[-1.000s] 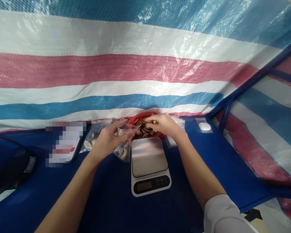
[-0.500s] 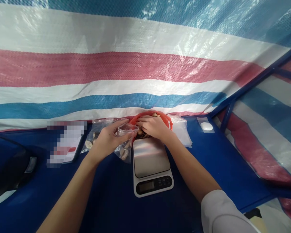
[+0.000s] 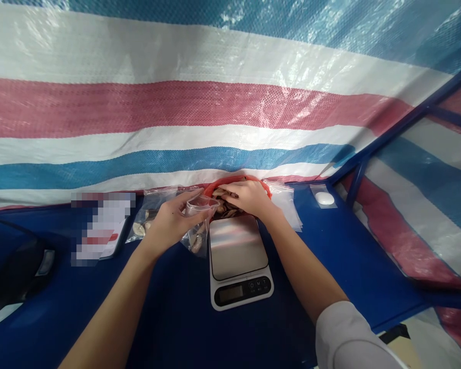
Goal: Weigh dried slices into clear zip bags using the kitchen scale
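Note:
My left hand (image 3: 172,220) is closed on a clear plastic bag (image 3: 197,233), holding its mouth apart between thumb and fingers. A few brown dried pieces lie low in that bag. My right hand (image 3: 249,197) reaches over a red bag (image 3: 230,179), its fingers stretched out and touching brown, dried slices (image 3: 226,207) that look like mushroom. Its fingertips are partly lost among the slices. Directly in front of the red bag stands a white kitchen scale (image 3: 240,251) with a bare metal plate.
Another clear bag with pale slices (image 3: 140,228) lies left of my left hand, beside a phone (image 3: 109,230). Clear flat bags (image 3: 288,205) lie to the right, and a white rounded item (image 3: 325,199) farther right. Striped sheeting (image 3: 215,107) rises behind the blue table (image 3: 169,318).
My right hand has shifted slightly up and its fingers have spread out, so more of the brown slices show. The left hand keeps its hold on the clear bag.

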Demonstrator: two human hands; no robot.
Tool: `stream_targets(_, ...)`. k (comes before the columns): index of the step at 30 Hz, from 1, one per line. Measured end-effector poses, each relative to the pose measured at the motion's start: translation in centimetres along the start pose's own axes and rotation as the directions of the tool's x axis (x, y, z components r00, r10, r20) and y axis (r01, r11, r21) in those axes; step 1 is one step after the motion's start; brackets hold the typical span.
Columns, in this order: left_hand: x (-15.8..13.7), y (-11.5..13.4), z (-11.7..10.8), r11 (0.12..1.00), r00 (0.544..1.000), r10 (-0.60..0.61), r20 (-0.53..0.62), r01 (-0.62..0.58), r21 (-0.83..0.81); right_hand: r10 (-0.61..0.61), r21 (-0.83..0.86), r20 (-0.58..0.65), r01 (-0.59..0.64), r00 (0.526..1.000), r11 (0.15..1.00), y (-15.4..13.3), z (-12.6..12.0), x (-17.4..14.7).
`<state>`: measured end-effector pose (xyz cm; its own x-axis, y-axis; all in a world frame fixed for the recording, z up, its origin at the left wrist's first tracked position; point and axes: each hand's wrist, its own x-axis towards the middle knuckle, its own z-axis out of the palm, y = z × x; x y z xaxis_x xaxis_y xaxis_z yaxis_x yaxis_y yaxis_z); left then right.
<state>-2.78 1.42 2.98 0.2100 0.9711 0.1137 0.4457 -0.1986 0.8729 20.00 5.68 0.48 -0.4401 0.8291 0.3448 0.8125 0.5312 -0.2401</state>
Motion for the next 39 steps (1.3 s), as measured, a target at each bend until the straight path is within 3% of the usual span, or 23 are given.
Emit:
stream_targets(4, 0.0, 0.2, 0.0, 1.000, 1.000, -0.015, 0.005, 0.015, 0.024, 0.061, 0.218, -0.096, -0.039, 0.994, 0.975, 0.5, -0.7, -0.4)
stream_targets(8, 0.1, -0.1, 0.3, 0.999, 0.999, 0.040, -0.009, -0.040, 0.029, 0.077, 0.468, -0.098, -0.023, 0.992, 0.884, 0.8, -2.4, -1.1)
stream_targets(11, 0.1, -0.4, 0.7, 0.996, 0.996, 0.088, -0.013, -0.088, 0.034, 0.065, 0.564, -0.076, -0.011, 0.995, 0.826, 1.3, -3.3, -1.8)
stream_targets(20, 0.0, -0.6, 1.5, 0.992, 0.993, 0.118, -0.012, -0.117, 0.049, 0.009, 0.576, -0.015, 0.001, 1.000, 0.818, 2.1, -5.4, -2.5)
stream_targets(26, -0.2, -0.5, 2.1, 0.980, 0.980, 0.197, 0.009, -0.197, 0.036, 0.025, 0.726, -0.049, 0.019, 0.998, 0.687, 0.8, -6.7, -2.8)
stream_targets(30, -0.3, -0.5, 2.7, 0.974, 0.974, 0.224, 0.015, -0.225, 0.039, -0.010, 0.783, -0.055, 0.049, 0.998, 0.620, -0.4, -6.6, -2.6)
stream_targets(39, -0.5, 0.3, 3.0, 0.963, 0.962, 0.268, 0.050, -0.267, -0.025, -0.074, 0.795, 0.032, 0.019, 0.997, 0.607, -1.3, -5.5, -2.2)
